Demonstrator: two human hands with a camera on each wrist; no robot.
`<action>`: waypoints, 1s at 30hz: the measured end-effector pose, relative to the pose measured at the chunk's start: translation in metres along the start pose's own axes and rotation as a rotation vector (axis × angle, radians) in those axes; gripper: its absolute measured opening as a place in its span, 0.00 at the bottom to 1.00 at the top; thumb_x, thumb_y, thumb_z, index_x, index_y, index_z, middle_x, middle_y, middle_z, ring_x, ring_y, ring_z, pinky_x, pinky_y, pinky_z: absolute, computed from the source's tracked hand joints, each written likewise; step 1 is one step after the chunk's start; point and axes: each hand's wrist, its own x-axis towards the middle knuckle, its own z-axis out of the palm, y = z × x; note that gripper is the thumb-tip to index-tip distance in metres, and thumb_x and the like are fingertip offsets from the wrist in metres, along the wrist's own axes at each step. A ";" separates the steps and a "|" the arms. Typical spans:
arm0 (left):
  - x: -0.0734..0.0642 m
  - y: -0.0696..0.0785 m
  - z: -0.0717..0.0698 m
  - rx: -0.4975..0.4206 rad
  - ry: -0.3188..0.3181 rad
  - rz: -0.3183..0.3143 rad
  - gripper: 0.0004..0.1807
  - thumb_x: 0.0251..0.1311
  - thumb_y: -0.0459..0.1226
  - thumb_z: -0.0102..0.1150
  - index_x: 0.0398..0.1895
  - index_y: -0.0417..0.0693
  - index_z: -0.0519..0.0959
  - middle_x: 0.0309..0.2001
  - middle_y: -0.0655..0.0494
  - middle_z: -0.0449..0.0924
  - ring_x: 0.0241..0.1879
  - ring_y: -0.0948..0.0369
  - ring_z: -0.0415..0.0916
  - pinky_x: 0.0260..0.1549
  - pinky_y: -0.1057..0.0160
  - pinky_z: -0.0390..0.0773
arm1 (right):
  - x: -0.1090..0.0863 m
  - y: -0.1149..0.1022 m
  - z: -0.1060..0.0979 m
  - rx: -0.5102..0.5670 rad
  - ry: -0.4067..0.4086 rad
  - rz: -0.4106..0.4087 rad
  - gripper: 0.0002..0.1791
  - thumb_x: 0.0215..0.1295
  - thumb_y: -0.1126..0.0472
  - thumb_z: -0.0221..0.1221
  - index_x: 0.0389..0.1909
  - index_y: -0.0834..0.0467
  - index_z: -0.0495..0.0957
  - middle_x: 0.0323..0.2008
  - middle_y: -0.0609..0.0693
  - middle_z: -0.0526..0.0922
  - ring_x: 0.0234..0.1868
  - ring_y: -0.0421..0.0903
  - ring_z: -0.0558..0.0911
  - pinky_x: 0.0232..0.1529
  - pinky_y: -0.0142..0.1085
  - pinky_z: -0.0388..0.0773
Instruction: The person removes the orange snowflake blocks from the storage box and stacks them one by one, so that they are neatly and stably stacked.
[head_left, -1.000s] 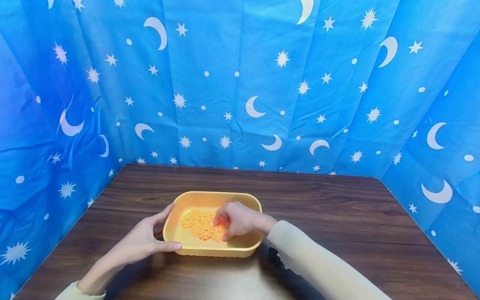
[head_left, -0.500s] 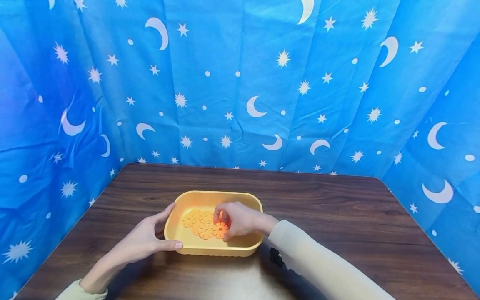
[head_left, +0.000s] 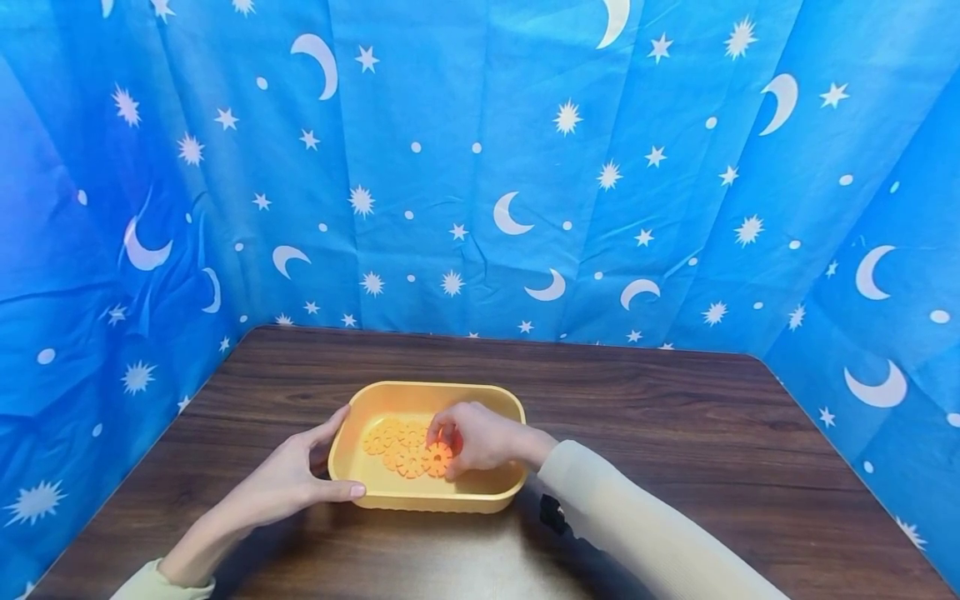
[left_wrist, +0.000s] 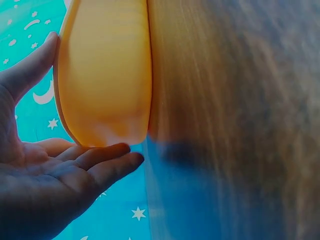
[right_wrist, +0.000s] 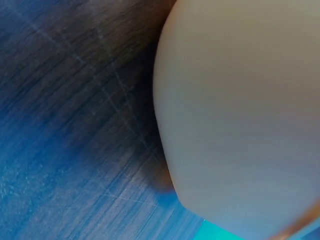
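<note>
The orange disc (head_left: 438,459), near the yellow tub's (head_left: 435,502) centre, looks pinched by the right hand (head_left: 486,437) from three o'clock, the left hand (head_left: 281,475) gripping the tub's nine-o'clock end: apparently a picking step, calling for a lift off the other discs (head_left: 381,439).

Right sleeve (head_left: 645,525) cut off, orange discs (head_left: 411,462) perhaps partly hidden

In the head view we see bright light, pale glare toward the near edge of the worktop (head_left: 517,554) and soft shadow beside the tub (head_left: 427,504); our wrist views look dimmer, partly blurred.
</note>
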 end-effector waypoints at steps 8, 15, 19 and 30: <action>-0.002 -0.001 0.000 -0.079 -0.004 -0.008 0.63 0.53 0.46 0.82 0.85 0.38 0.51 0.78 0.32 0.60 0.71 0.37 0.68 0.63 0.43 0.76 | 0.000 -0.002 -0.003 0.056 0.040 -0.015 0.22 0.51 0.65 0.82 0.46 0.55 0.85 0.32 0.47 0.82 0.33 0.42 0.77 0.36 0.32 0.76; -0.004 -0.001 0.001 -0.150 -0.010 0.006 0.62 0.55 0.43 0.81 0.84 0.37 0.50 0.79 0.32 0.57 0.73 0.37 0.66 0.65 0.44 0.74 | -0.003 -0.003 -0.007 0.074 0.060 -0.029 0.22 0.51 0.64 0.82 0.47 0.56 0.87 0.33 0.45 0.83 0.32 0.44 0.78 0.35 0.33 0.78; -0.003 -0.001 0.001 -0.155 -0.005 0.002 0.61 0.55 0.43 0.81 0.84 0.38 0.50 0.78 0.32 0.60 0.72 0.37 0.68 0.64 0.43 0.76 | -0.004 -0.004 -0.010 0.057 0.059 -0.038 0.22 0.52 0.63 0.82 0.48 0.56 0.87 0.33 0.44 0.83 0.32 0.44 0.78 0.34 0.33 0.78; -0.002 -0.001 0.002 -0.131 -0.003 -0.014 0.62 0.53 0.43 0.82 0.84 0.38 0.51 0.78 0.33 0.60 0.71 0.37 0.68 0.63 0.42 0.76 | -0.020 -0.009 -0.022 0.037 0.139 -0.075 0.22 0.53 0.63 0.81 0.49 0.59 0.87 0.35 0.45 0.83 0.23 0.45 0.75 0.26 0.32 0.72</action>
